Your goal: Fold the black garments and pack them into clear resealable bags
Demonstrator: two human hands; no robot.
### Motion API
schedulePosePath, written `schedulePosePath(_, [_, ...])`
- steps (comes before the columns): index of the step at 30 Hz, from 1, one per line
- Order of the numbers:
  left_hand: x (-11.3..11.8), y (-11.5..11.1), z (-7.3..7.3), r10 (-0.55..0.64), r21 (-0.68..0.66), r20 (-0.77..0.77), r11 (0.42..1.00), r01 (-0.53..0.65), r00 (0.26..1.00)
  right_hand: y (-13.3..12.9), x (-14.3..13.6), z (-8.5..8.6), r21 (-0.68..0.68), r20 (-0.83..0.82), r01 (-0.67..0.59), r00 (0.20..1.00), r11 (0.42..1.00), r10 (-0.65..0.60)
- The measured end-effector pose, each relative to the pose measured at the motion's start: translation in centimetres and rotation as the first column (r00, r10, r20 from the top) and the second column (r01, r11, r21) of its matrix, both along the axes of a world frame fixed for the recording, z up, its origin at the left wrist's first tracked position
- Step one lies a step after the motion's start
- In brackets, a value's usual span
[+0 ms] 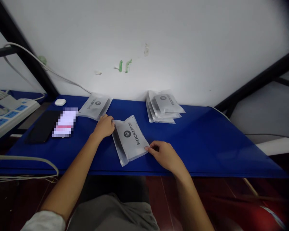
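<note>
A frosted plastic zip bag (137, 132) printed "ROCKBROS" lies tilted on the blue table before me, something dark showing inside it. My right hand (165, 154) pinches its right-hand corner between thumb and fingers. At the bag's upper left edge, the curled fingers of my left hand (105, 125) close on the plastic; their tips are partly hidden. Just beyond that hand lies another such bag (92, 107), its print facing the other way. Further back on the right, several similar bags form an uneven stack (167, 102) near the wall.
On the left of the blue table (197, 147) are a black phone (44, 126), a blurred-out bright screen (65, 122) and a white earbud case (60, 102). A power strip (13, 115) with plugs stands at the far left. Behind is a white wall (183, 48) with black frame bars.
</note>
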State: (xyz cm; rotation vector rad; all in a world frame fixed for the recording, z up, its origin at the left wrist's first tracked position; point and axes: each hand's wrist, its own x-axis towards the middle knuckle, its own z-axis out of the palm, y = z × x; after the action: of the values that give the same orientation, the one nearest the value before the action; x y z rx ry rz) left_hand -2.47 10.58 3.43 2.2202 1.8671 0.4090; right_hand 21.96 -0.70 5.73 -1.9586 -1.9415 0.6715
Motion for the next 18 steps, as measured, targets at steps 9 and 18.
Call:
schedulePosePath(9, [-0.1, -0.7, 0.2, 0.065, -0.063, 0.092, 0.996, -0.059, 0.994, -1.0, 0.2, -0.4, -0.018, 0.013, 0.083, 0.997, 0.996, -0.083])
schedulePosePath(18, [-1.0, -0.6, 0.8, 0.131, -0.131, 0.147, 0.985, -0.112, 0.98, -1.3, 0.6, -0.9, 0.064, -0.056, 0.073, 0.996, 0.995, -0.07])
